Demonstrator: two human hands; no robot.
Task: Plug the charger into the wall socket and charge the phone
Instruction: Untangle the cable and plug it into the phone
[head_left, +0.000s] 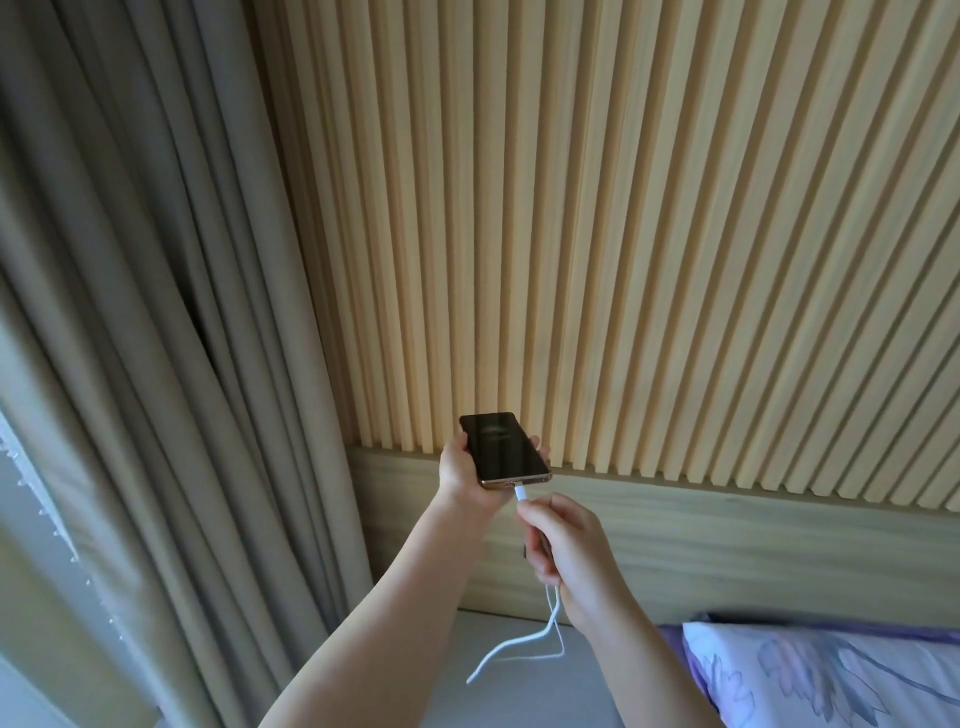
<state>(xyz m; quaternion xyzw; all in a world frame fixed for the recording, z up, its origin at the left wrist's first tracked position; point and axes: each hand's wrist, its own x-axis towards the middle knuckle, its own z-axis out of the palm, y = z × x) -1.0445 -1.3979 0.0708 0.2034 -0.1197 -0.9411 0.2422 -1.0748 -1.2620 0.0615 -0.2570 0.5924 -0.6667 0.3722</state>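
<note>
Right now your left hand (467, 475) cradles the phone (503, 448) from underneath, thumb along its left edge and fingertips curled over the right edge, screen up and dark apart from a faint mark near the middle. Just right of it and nearer to you, your right hand (563, 545) is closed around the white cable (524, 642), thumb and forefinger pinching it close behind the connector (521, 491), which sits at the port in the phone's near edge. Whether it is fully seated cannot be told from here.

To finish this step well, keep the left hand firm so the phone does not slide away as you push. Press straight along the phone's length, not at an angle, and hold the plug body, not the cord. Judge by the screen whether charging has begun; the faint mark may be that, but it is too dim to be sure. The cable hangs slack below your right hand, so nothing should tug at the port. No wall socket or adapter is in view.

On the far left hang grey curtains (156, 364). Behind the phone rises a slatted wooden wall (623, 234) over a plain wooden headboard (727, 540). Near right lies a pillow (831, 670) with a purple flower print.
</note>
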